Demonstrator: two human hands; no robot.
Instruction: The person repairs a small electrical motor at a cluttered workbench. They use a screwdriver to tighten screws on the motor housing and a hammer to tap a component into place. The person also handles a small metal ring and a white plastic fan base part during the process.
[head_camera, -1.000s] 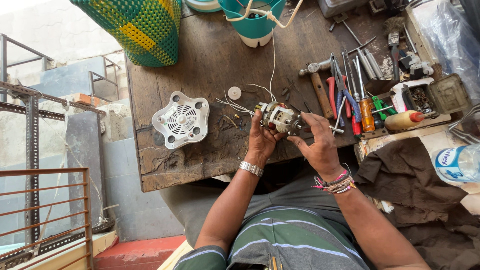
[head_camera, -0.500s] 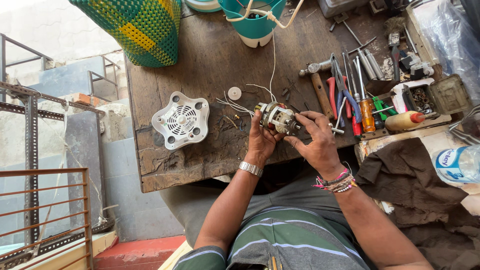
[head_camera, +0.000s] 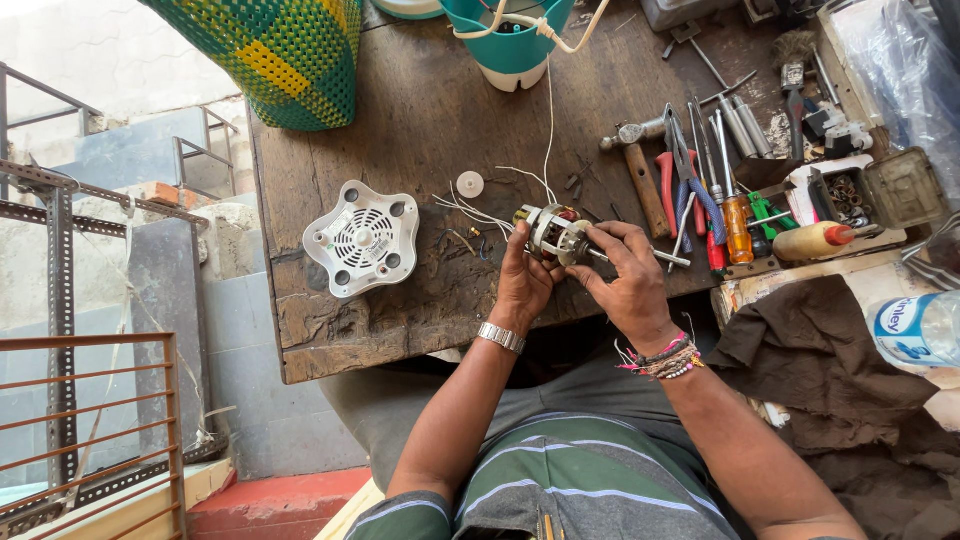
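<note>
Compared with a second ago, basically nothing's shifted: the small electric motor with copper windings and a steel shaft (head_camera: 553, 233) sits in the same spot just above the near middle of the dark worn wooden table (head_camera: 420, 120), so this looks like fiddly work in place rather than any repositioning. The left hand (head_camera: 522, 280) cups the motor body from below, fingers curled around it; the right hand (head_camera: 622, 275) pinches the shaft end, fingers bunched. White wires trail off to the left. The white star-shaped plastic vent cover (head_camera: 361, 238) lies well apart on the left with bare wood between, while the row of pliers and screwdrivers (head_camera: 700, 190) crowds close on the right, and the table edge runs just under the wrists.
</note>
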